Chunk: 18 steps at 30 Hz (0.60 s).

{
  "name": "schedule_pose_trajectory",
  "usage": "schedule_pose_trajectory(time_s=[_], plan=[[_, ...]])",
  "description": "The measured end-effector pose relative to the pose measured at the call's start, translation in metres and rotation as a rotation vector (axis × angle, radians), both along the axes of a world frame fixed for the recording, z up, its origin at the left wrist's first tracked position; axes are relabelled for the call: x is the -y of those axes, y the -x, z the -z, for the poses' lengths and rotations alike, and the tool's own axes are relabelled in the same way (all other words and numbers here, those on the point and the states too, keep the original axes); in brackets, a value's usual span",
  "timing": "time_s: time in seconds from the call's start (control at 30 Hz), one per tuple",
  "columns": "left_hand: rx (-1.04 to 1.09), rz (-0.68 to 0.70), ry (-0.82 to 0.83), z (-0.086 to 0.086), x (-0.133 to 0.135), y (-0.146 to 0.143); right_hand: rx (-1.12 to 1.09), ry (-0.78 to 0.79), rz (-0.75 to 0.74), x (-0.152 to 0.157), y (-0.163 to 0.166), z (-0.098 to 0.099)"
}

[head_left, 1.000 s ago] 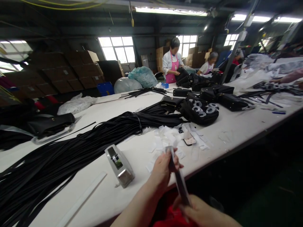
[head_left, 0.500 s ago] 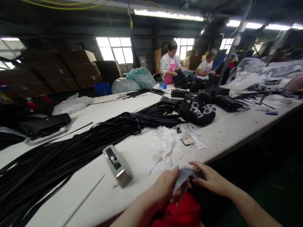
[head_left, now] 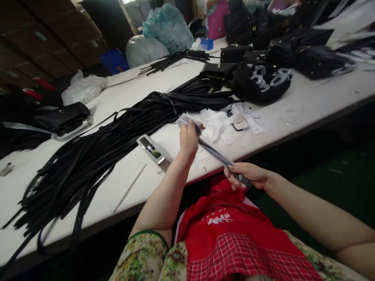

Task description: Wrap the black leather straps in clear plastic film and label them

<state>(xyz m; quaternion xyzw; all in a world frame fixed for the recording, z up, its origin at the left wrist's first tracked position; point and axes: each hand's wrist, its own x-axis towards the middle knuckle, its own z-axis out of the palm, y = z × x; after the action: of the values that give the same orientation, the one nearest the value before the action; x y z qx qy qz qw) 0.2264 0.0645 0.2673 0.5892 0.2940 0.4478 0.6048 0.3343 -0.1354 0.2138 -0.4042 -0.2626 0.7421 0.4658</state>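
Observation:
Stretched between my hands is a dark strap [head_left: 216,151] that looks wrapped in thin clear plastic. My left hand [head_left: 189,137] is closed around its far end, above the table's front edge. The fingers of my right hand [head_left: 244,174] grip the near end, in front of my red apron. Beyond my left hand lies a heap of white paper scraps [head_left: 213,123], with a small dark-rimmed flat piece [head_left: 241,124] on it. A grey tape dispenser [head_left: 154,151] stands left of my left forearm, which partly hides it.
A long tied bundle of black straps [head_left: 125,130] crosses the white table [head_left: 187,80]. Black bags [head_left: 260,86] with plastic-wrapped rings lie at the back right. A thin white strip [head_left: 130,188] is at the front left. A co-worker in a pink apron [head_left: 216,21] stands behind the table.
My view has tipped downward. My hands have moved apart, the left one forward over the table, and the bunched plastic-wrapped strap is now drawn out straight between them.

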Motion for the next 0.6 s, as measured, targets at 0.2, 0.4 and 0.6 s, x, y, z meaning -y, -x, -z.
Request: schedule_pose_trajectory(time_s=[0.2,0.4,0.6], plan=[[-0.663,0.285,-0.612,0.042,0.047,0.017,0.032,-0.052,0.181,-0.004,-0.009,-0.028],[-0.952,0.508,-0.714,0.034,0.063,0.033,0.427,-0.003,0.009,-0.001,-0.037,-0.018],[-1.059,0.795,-0.285,0.039,0.048,0.046,1.368,-0.283,-0.252,0.000,-0.045,-0.011]])
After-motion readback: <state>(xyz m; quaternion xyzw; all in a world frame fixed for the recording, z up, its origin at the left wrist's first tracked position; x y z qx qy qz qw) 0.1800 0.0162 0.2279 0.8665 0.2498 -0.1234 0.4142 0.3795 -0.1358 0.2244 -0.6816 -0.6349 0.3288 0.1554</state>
